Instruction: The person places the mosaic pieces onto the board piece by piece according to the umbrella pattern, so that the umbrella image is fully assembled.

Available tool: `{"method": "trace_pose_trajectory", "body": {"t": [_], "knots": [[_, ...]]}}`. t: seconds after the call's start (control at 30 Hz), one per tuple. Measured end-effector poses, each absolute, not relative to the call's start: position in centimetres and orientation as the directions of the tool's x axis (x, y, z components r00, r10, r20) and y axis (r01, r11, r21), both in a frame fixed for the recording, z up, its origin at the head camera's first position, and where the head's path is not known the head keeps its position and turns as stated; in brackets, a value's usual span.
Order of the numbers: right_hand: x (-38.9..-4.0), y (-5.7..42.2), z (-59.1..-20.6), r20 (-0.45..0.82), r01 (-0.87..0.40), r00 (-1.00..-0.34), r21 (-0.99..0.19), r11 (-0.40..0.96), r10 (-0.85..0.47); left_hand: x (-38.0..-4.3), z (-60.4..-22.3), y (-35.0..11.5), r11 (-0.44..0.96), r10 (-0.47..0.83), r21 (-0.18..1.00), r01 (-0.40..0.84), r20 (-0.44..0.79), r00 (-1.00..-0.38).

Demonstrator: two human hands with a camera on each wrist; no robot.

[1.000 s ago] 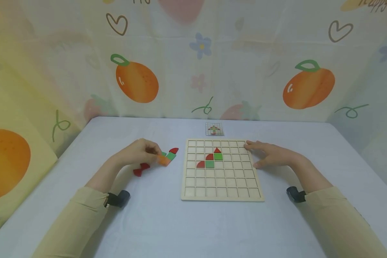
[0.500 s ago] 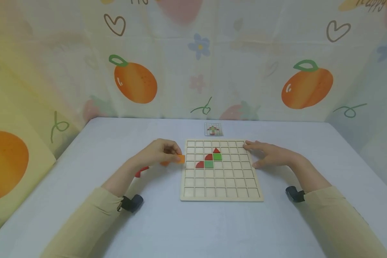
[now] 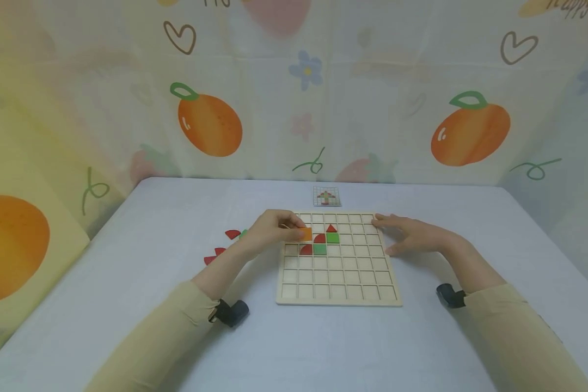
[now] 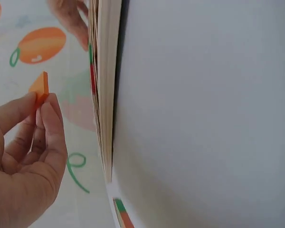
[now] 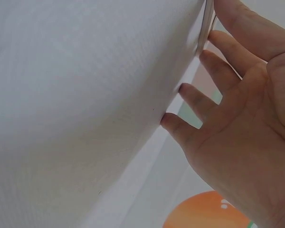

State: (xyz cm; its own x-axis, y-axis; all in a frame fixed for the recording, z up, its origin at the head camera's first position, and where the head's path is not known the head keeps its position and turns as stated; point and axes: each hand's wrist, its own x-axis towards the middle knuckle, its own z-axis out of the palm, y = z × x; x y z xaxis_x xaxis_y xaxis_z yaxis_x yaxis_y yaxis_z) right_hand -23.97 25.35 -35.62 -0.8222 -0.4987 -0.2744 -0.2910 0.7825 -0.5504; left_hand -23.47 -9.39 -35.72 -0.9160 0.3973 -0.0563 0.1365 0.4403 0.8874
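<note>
Between thumb and fingertips my left hand (image 3: 274,231) pinches an orange square tile (image 3: 306,234), seen edge-on in the left wrist view as a thin orange tile (image 4: 41,86). It is held over the left part of the wooden grid board (image 3: 343,277). In the board's cells lie a red triangle (image 3: 330,228), a bright green square (image 3: 332,238), a duller green square (image 3: 319,249) and two red quarter-circle tiles (image 3: 319,238). My right hand (image 3: 416,234) rests at the board's right edge with fingers spread, holding nothing; its fingertips (image 5: 206,54) touch the board and cloth.
Loose red tiles (image 3: 214,256), another red tile (image 3: 232,234) and a green tile (image 3: 244,233) lie left of the board, partly behind my left forearm. A small card (image 3: 326,196) with a coloured grid picture lies beyond the board. A printed curtain hangs behind the table.
My left hand has carried the orange square tile rightward from the loose tiles to above the board's left side. My right hand has stayed at the board's right edge.
</note>
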Motion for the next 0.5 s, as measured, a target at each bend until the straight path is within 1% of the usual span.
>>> {"method": "trace_pose_trajectory", "body": {"t": [0.13,0.23,0.5], "knots": [[-24.0,25.5,-35.6,-0.271,-0.299,-0.823,-0.542,0.786,-0.5,-23.3,-36.0,-7.4,0.444,0.385,0.887,0.125,-0.063,-0.921],[-24.0,25.5,-35.6,-0.272,-0.299,-0.823,-0.54,0.787,-0.499,-23.4,-36.3,-6.1,0.471,0.372,0.873,0.128,-0.065,-0.926],[-23.9,25.3,-35.5,-0.276,-0.295,-0.825,-0.535,0.792,-0.494,-23.4,-36.7,-3.7,0.506,0.39,0.843,0.18,-0.038,-0.92]]}}
